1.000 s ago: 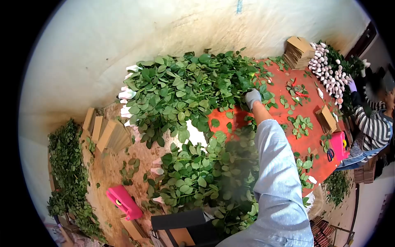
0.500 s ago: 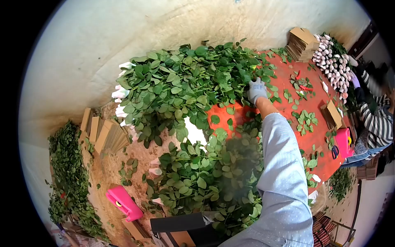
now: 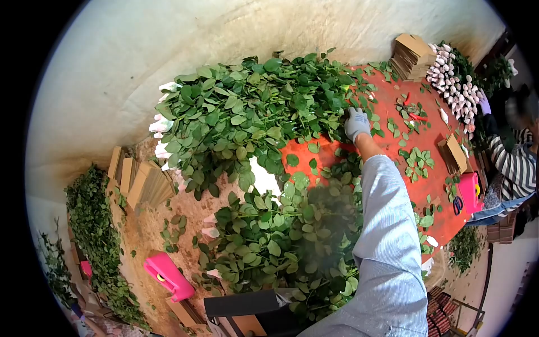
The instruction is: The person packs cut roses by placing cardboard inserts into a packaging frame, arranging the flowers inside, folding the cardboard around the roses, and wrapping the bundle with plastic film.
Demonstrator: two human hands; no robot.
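My right hand (image 3: 357,124), in a grey glove, is at the right edge of a large pile of leafy roses (image 3: 241,106). Its fingers are curled round rose stems at the cut end, though leaves partly hide the fingertips. Pale, wrapped rose heads (image 3: 161,124) stick out at the pile's left side. Below my forearm lies a second bunch of leafy roses (image 3: 264,241), its heads also pointing left. My left hand is out of view.
On the red tabletop (image 3: 387,163) are loose leaves, a cardboard stack (image 3: 412,58), bundled pale roses (image 3: 455,84), scissors (image 3: 457,205) and a pink holder (image 3: 469,191). Another pink holder (image 3: 168,275) and cardboard sleeves (image 3: 149,182) stand left. A co-worker (image 3: 511,163) is at right; another's gloved hand (image 3: 77,309) shows lower left.
My right hand has shifted slightly right, still closed. The right co-worker's gloved hand has moved up a little, and a leafy rose now shows beyond it. A leafy stem has come into view at lower left.
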